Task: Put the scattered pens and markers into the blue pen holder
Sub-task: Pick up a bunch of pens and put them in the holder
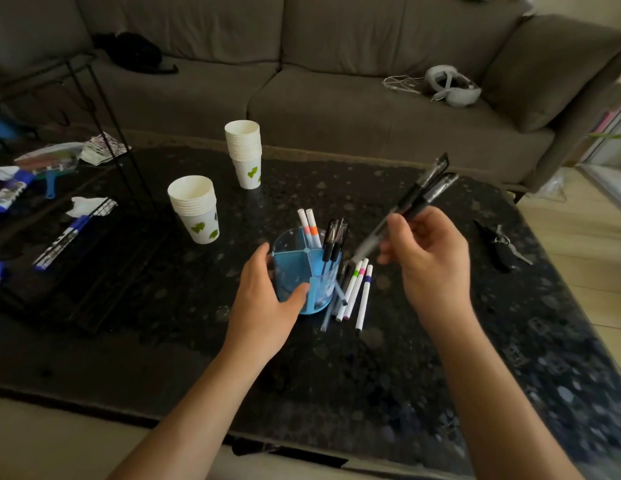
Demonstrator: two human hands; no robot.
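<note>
The blue pen holder [311, 268] stands on the dark table, divided into compartments. Two white markers [309, 227] lean in its far compartment and two black pens [333, 240] in its right one. My left hand [267, 299] wraps around the holder's left side. My right hand [430, 251] is raised to the right of the holder, gripping two black-capped pens [423, 192] that slant up and to the right, tips pointing down toward the holder. Several white markers and clear pens [354, 292] lie on the table against the holder's right side.
Two stacks of white paper cups [194, 209] [245, 150] stand behind the holder. A black wire rack [94, 216] with clutter fills the table's left. Keys [499, 244] lie at the right. A grey sofa [302, 81] runs behind the table [388, 375], with a headset [451, 84] on it.
</note>
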